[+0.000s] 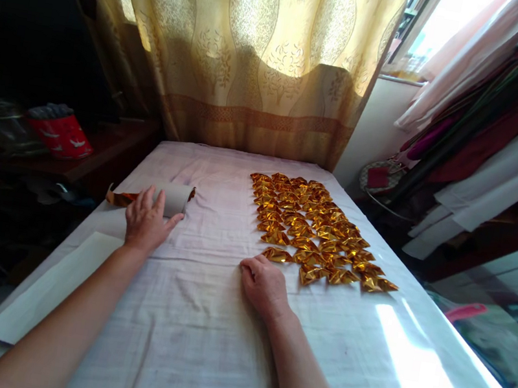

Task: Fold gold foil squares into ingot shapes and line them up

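Observation:
On a table covered with a pale cloth, my left hand lies with fingers spread on a rolled-up white and gold paper roll near the left edge. My right hand rests on the cloth with its fingers curled loosely, holding nothing, just short of the nearest folded gold foil piece. Several rows of folded gold foil pieces cover the table's right half, running from near my right hand toward the curtain.
A white paper sheet hangs over the table's left edge. A patterned yellow curtain hangs behind the table. Hanging clothes are at the right, and a dark side shelf with a red packet is at the left.

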### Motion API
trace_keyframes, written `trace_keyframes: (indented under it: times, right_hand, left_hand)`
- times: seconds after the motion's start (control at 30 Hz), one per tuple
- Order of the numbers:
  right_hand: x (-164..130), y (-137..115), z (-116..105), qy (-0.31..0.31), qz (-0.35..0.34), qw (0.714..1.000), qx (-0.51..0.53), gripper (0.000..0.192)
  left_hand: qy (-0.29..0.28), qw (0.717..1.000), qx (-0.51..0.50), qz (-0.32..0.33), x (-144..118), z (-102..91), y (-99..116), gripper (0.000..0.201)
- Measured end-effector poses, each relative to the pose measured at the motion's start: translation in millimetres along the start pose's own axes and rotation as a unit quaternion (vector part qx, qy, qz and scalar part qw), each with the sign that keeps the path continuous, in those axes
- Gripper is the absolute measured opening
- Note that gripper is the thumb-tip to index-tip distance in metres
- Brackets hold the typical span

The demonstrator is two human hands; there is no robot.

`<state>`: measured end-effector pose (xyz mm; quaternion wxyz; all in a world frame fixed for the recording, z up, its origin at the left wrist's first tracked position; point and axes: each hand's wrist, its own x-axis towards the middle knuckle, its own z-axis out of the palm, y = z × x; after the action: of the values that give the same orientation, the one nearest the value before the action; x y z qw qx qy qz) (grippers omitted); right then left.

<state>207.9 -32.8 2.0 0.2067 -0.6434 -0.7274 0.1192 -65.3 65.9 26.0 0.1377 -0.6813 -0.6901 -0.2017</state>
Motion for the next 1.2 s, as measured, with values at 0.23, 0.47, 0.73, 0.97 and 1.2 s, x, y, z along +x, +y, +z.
trace_keyframes:
  times: [0.23,0.47,0.73,0.97,1.2]
  right_hand:
    - [1,1,0,-0.007,0.006,1.000,0.010,0.024]
    - [1,0,-1,-0.010,0.011,1.000,0.007,0.024]
    - [0,1,-1,-0.006,0.000,1.000,0.007,0.024]
    - [-3,-6,-1,0.023,-0.015,0.998,0.049,0.061]
    - [-15,-11,0,0.016,-0.041,0.995,0.086,0.069]
  left_hand:
    - [-0.078,0.995,0.063,-0.005,28,12.8,-27,0.068]
    - [-0.014,0.996,0.049,0.069,21,11.8,-32,0.044]
    - [-0.010,0.994,0.001,0.111,10,-7.0,-24,0.034]
    - [-0.044,0.981,-0.043,0.182,-29,-34.4,13,0.028]
    - [-0.057,0.973,-0.061,0.214,-49,-47.5,39,0.024]
